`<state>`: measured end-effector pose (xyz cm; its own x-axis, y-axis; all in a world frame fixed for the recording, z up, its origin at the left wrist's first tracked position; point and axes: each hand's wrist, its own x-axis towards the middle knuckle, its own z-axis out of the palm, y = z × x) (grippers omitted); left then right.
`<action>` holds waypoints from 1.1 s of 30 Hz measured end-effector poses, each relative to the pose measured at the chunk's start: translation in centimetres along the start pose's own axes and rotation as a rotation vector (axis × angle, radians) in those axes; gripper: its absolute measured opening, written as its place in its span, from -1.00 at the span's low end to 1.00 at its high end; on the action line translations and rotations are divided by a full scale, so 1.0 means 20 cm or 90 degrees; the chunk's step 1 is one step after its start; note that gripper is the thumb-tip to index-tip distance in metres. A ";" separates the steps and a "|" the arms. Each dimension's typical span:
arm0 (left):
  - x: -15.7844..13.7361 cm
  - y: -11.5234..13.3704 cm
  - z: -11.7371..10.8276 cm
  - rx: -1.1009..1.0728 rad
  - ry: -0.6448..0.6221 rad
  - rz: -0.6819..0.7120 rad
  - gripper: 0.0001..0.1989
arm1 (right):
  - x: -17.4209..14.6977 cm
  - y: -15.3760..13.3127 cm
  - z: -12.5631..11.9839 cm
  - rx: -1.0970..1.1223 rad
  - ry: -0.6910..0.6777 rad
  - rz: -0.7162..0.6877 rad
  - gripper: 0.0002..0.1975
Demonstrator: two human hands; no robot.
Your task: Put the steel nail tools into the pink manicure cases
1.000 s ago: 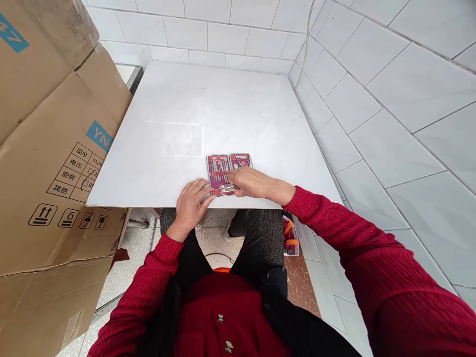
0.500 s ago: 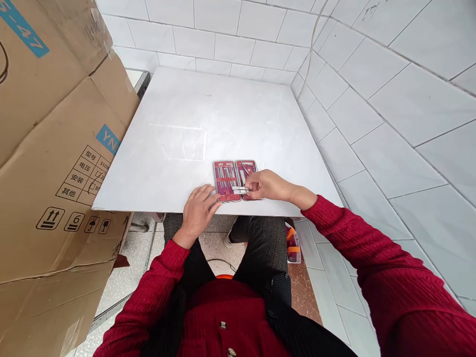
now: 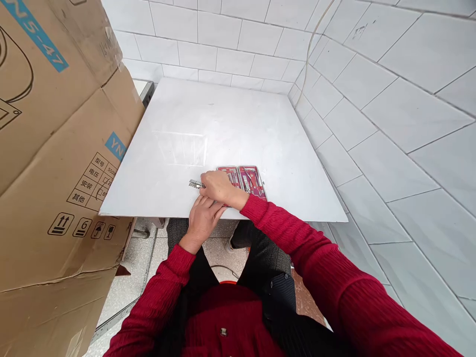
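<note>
A silver nail clipper (image 3: 196, 184) sticks out to the left from my right hand (image 3: 217, 186), whose fingers are closed on its end just above the table. Below that wrist lies a manicure set case (image 3: 256, 184), spread open with a red lining and several metal tools in both halves. My right hand and wrist cover much of its left half. My left hand (image 3: 204, 218) rests at the table's front edge, fingers stretched out, its thumb by the case's near left corner. The right hand partly hides its fingertips.
The case lies on a white table (image 3: 178, 106) near its front edge. A big cardboard box (image 3: 55, 163) stands close along the left side. Tiled walls (image 3: 357, 134) border the right and back, with a thin cable (image 3: 308, 57) running down the corner.
My right hand has carried the nail clipper leftward, from over the case's middle to beyond its left side. My left hand stays by the case's near left corner. The view has shifted slightly.
</note>
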<state>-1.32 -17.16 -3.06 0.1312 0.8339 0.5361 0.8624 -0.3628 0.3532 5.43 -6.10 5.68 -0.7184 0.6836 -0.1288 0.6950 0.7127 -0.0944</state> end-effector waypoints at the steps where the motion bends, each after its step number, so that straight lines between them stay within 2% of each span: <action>1: 0.00 0.00 0.00 -0.001 0.004 0.003 -0.77 | 0.00 0.00 0.00 -0.004 -0.008 0.005 -0.72; 4: -0.01 0.00 0.01 -0.005 0.018 0.013 -0.78 | -0.01 0.07 -0.03 0.007 -0.001 0.051 -0.62; 7: -0.01 0.00 0.01 -0.001 0.021 0.017 -0.77 | -0.04 0.19 -0.06 -0.006 0.035 0.139 -0.67; 10: -0.02 0.00 0.02 -0.004 0.012 0.014 -0.77 | -0.06 0.26 -0.07 -0.026 0.002 0.199 -0.65; 17: -0.02 -0.01 0.01 -0.007 0.010 0.021 -0.76 | -0.01 0.24 -0.06 -0.046 -0.035 0.233 -0.68; 25: -0.01 -0.01 0.02 -0.010 0.012 0.022 -0.76 | 0.14 0.25 -0.09 0.019 -0.085 0.242 -0.77; 29: -0.01 -0.02 0.03 -0.006 0.010 0.029 -0.76 | 0.18 0.26 -0.07 0.092 -0.137 0.291 -0.81; 33: 0.00 -0.02 0.02 -0.003 0.008 0.034 -0.76 | 0.18 0.27 -0.07 0.215 -0.134 0.335 -0.91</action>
<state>-1.42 -16.92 -3.56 0.1702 0.8081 0.5639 0.8521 -0.4081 0.3277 6.61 0.51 6.01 -0.2832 0.8572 -0.4301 0.9471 0.1794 -0.2661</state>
